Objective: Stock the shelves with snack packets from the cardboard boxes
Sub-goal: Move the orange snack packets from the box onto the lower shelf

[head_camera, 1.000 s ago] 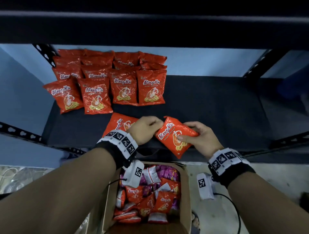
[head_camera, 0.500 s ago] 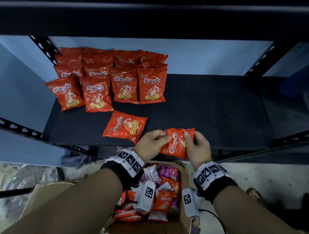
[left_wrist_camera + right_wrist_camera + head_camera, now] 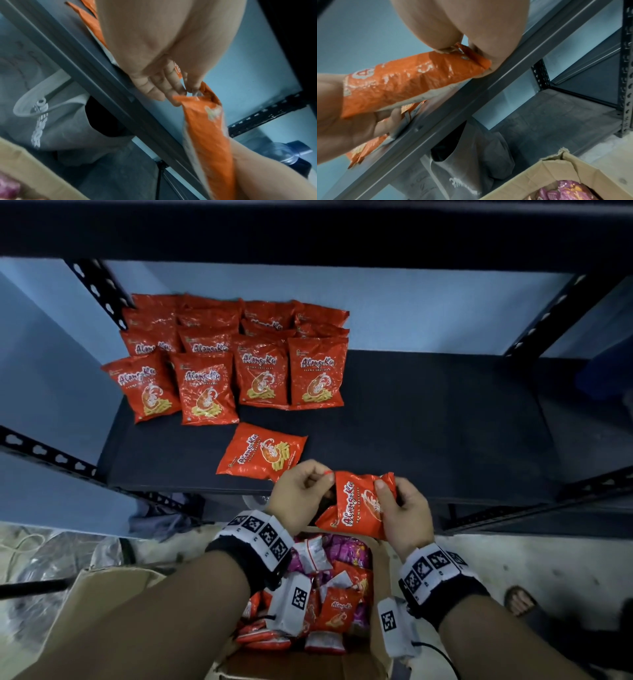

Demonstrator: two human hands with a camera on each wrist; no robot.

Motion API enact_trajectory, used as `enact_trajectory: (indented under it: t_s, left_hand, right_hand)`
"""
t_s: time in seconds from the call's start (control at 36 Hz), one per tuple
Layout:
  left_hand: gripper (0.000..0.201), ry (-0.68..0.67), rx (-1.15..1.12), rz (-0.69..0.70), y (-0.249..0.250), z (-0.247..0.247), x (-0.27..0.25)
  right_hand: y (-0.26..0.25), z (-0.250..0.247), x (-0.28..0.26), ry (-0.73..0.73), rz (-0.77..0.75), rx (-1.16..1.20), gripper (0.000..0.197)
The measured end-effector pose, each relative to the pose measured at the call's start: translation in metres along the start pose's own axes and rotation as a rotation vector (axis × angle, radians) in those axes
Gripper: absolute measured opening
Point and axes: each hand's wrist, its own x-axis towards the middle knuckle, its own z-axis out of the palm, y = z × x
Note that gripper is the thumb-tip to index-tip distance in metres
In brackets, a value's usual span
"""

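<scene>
Both hands hold one red snack packet (image 3: 356,508) (image 3: 205,129) (image 3: 406,81) just above the shelf's front edge. My left hand (image 3: 301,494) (image 3: 168,86) pinches its top left corner. My right hand (image 3: 399,508) (image 3: 471,54) pinches the top right corner. Another red packet (image 3: 262,451) lies flat and askew on the black shelf (image 3: 428,419) in front of my left hand. Several matching packets (image 3: 236,354) stand in rows at the shelf's back left. An open cardboard box (image 3: 380,559) (image 3: 556,174) below my wrists holds red and purple packets.
A black metal rack frames the shelf, with an upper shelf beam (image 3: 308,231) overhead and slotted uprights (image 3: 99,292) at both sides. A second cardboard box (image 3: 99,594) sits at the lower left on the floor. A grey bag (image 3: 471,155) lies under the shelf.
Both hands have drawn back toward me with the packet and turned it more upright. The loose packet on the shelf, earlier partly hidden by my left hand, now lies in full view.
</scene>
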Motion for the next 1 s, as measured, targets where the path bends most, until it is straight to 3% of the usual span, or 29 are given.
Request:
enact_trajectory:
  t_s: [0.19, 0.31, 0.42, 0.53, 0.61, 0.69, 0.86, 1.0]
  left_hand:
    - [0.014, -0.023, 0.195, -0.004, -0.004, -0.018, 0.003]
    - [0.008, -0.024, -0.029, -0.104, 0.004, -0.015, 0.000]
    - [0.009, -0.121, -0.174, -0.227, 0.008, -0.011, -0.003]
    - [0.012, -0.250, -0.076, -0.205, 0.008, -0.012, -0.007]
    - [0.005, -0.274, 0.043, -0.138, 0.008, -0.013, -0.008]
    - [0.007, -0.241, 0.066, -0.118, 0.005, -0.014, -0.005]
    - [0.012, -0.041, 0.162, -0.044, -0.002, -0.007, -0.009]
    - [0.006, -0.020, 0.182, -0.057, 0.003, -0.001, -0.007]
  right_hand:
    - [-0.004, -0.007, 0.000, -0.024, -0.072, -0.135, 0.028]
    - [-0.007, -0.006, -0.001, -0.016, -0.079, -0.186, 0.032]
    - [-0.013, -0.009, -0.003, 0.056, -0.024, -0.129, 0.031]
    - [-0.011, -0.011, -0.003, 0.098, 0.006, -0.131, 0.031]
    - [-0.010, -0.011, -0.004, 0.110, 0.006, -0.130, 0.031]
    - [-0.009, -0.012, -0.005, 0.148, -0.016, -0.120, 0.032]
    - [-0.005, -0.007, -0.011, 0.209, 0.024, -0.087, 0.032]
    - [-0.006, -0.004, -0.013, 0.190, 0.007, -0.127, 0.032]
